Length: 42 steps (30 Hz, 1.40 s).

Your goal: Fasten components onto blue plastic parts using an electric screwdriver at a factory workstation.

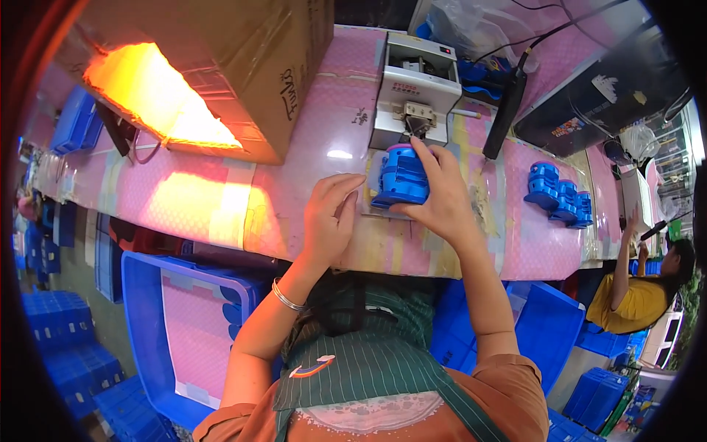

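Workbench covering in pink [317, 132] spreads around a pale tabletop machine [389, 103], with a cardboard box [243, 59], its opening glowing orange, to the machine's left. Directly before the machine, a blue plastic piece [394, 184] sits in the grip of a worker's right hand [445, 195], held from its right side, thumb at the near edge and fingers at the far one. Just left of the piece, the left hand [330, 219] hovers apart, fingers loosely bent around air. Three similar blue pieces [565, 199] line up to the machine's right.
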Tool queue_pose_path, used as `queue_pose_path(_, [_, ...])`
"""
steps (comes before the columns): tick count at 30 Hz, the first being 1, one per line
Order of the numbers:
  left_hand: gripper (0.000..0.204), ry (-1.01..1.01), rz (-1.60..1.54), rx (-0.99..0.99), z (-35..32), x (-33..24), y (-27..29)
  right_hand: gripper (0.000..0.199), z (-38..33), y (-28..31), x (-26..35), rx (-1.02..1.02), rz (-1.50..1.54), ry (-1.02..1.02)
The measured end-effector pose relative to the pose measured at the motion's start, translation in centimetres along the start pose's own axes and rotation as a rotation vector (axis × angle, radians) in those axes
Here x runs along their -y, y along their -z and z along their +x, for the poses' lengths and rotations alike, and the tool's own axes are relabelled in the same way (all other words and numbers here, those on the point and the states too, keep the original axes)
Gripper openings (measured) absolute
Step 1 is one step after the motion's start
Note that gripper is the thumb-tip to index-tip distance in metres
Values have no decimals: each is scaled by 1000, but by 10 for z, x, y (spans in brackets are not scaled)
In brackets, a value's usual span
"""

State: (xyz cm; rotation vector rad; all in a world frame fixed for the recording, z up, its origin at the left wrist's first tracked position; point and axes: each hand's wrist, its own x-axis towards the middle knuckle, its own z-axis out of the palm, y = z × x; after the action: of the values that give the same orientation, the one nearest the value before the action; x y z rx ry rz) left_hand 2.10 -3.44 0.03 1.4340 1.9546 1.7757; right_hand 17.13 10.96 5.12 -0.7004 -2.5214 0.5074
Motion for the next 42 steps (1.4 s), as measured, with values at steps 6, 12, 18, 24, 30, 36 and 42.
queue_pose_path(6, [29,-43,-9,-7,-3,-3,2,109,-1,-10,5,31,-33,-8])
queue_pose_path(12, [34,-249,57,87,3,-4,-20,103,-1,-11,5,39,-63,8])
queue_pose_path(18, [45,-312,215,192,-7,1,-26,100,-10,-20,11,-7,-204,-46])
queue_pose_path(24, [39,-353,325,165,-13,11,-27,99,-3,-19,5,65,-14,51])
queue_pose_path(30, [52,-361,381,26,-18,-16,5,94,-11,2,51,32,-9,179])
queue_pose_path(36, [61,114,117,-138,-86,-26,140,86,-3,8,85,220,359,304])
queue_pose_path(42, [54,571,-19,-734,-207,17,279,62,-12,14,11,103,444,129])
